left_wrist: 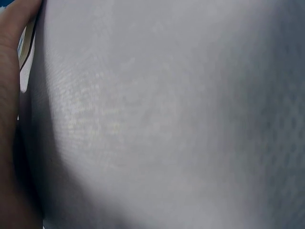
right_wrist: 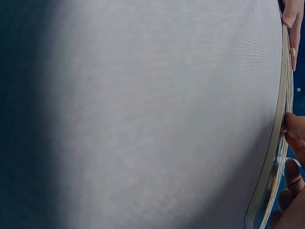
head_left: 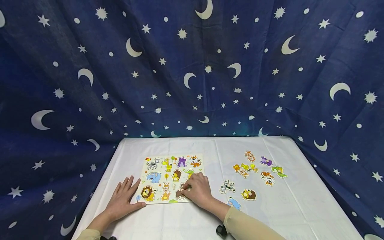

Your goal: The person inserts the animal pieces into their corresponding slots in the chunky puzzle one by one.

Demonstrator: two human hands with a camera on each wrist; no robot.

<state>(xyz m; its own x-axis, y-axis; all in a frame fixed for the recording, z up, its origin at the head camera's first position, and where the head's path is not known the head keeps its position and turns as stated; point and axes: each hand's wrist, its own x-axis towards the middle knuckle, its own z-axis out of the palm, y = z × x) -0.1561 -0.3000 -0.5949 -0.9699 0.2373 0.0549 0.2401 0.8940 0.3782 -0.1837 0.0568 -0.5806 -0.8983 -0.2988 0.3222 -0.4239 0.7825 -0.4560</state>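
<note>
An animal puzzle board (head_left: pixel 159 202) lies on the white table, printed with a zebra, giraffe, elephant and others. At its lower right corner my right hand (head_left: pixel 198 190) pinches a brown animal piece (head_left: pixel 179 194) between thumb and curled forefinger, low against the board and partly hiding it. My left hand (head_left: pixel 121 200) rests with spread fingers on the cloth at the board's left, thumb at the lower left corner near the lion (head_left: pixel 148 193). In the right wrist view a small pale knob (right_wrist: pixel 292 51) stands up from the board, near the left thumb.
Several loose animal pieces lie right of the board, among them a zebra (head_left: pixel 227 187), a hedgehog (head_left: pixel 248 194), a tiger (head_left: pixel 267 178) and a purple hippo (head_left: pixel 266 161). A blue elephant piece (head_left: pixel 234 203) lies close by the right forearm. A star-patterned curtain (head_left: pixel 192 110) hangs behind the table.
</note>
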